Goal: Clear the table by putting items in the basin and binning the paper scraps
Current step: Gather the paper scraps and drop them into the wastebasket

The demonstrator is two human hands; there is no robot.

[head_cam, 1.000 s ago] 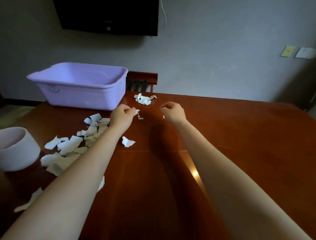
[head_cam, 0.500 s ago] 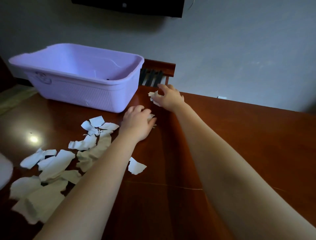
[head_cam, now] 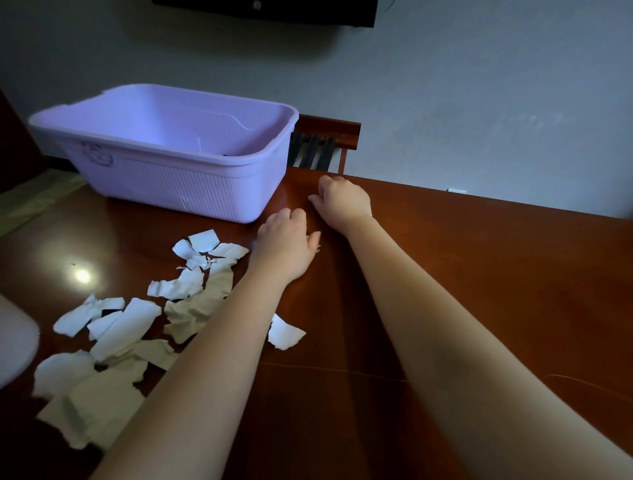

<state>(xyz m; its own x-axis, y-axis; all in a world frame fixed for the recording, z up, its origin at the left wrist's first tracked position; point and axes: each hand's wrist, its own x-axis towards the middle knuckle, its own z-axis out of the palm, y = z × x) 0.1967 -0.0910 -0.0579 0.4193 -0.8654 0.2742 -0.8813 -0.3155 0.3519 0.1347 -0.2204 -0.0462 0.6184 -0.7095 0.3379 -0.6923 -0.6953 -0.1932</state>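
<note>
Both arms reach across the glossy brown wooden surface [head_cam: 479, 274]; left hand [head_cam: 284, 241] and right hand [head_cam: 342, 202] curl knuckles-up near the ribbed lilac plastic basin [head_cam: 178, 185], and whether either grips anything is impossible to tell.

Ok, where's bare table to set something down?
Bare: the table right of the right hand, out to its far edge, and the glossy patch between basin and paper scraps. Crowded: left of the left hand, scraps overlapping.

No legible text, number or brand is present; the embossed emblem [head_cam: 97, 156] on the near wall of the basin [head_cam: 191, 195] is unreadable; the mark [head_cam: 255, 4] on the dark screen [head_cam: 325, 12], far side, is too small to read.
</note>
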